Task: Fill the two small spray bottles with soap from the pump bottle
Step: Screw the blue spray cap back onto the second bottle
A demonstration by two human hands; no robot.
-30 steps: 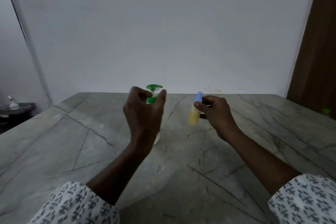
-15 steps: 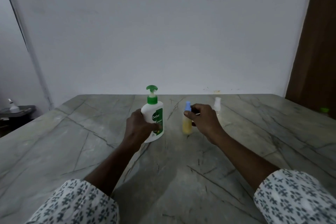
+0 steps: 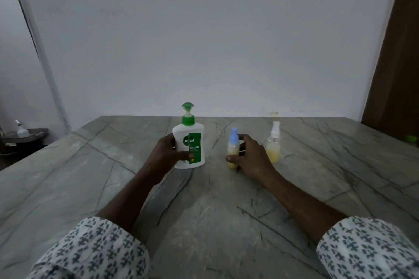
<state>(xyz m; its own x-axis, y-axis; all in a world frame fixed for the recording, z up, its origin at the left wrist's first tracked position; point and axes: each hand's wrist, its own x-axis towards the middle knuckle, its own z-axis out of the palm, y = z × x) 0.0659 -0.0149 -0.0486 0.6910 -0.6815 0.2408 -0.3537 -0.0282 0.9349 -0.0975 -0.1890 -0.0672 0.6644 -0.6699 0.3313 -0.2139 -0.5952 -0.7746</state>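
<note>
— Grey veined stone table (image 3: pixel 204 222) against a plain white wall. Where does the pump bottle (image 3: pixel 189 142) stand on it?

— Upright, toward the far middle. It has a white body, a green label and a green pump head. The person's left hand (image 3: pixel 167 154) grips its body, fingers behind and thumb across the label.

— And the two spray bottles?

— The blue-capped spray bottle (image 3: pixel 233 149) stands just right of the pump bottle. The right hand (image 3: pixel 249 158) is curled round it, thumb low on its front. The white-capped spray bottle (image 3: pixel 273 145) stands further right of the pump bottle, untouched. Both are clear, capped, and show pale yellow liquid inside.

— How would they handle?

— The pump bottle looks like stiff, smooth plastic, probably weighty if full and slippery once soapy. It is best held round the waist, with the press coming down on the head. The small ones seem light and easy to tip. Each wants a firm hold low on the body while its cap comes off.
</note>
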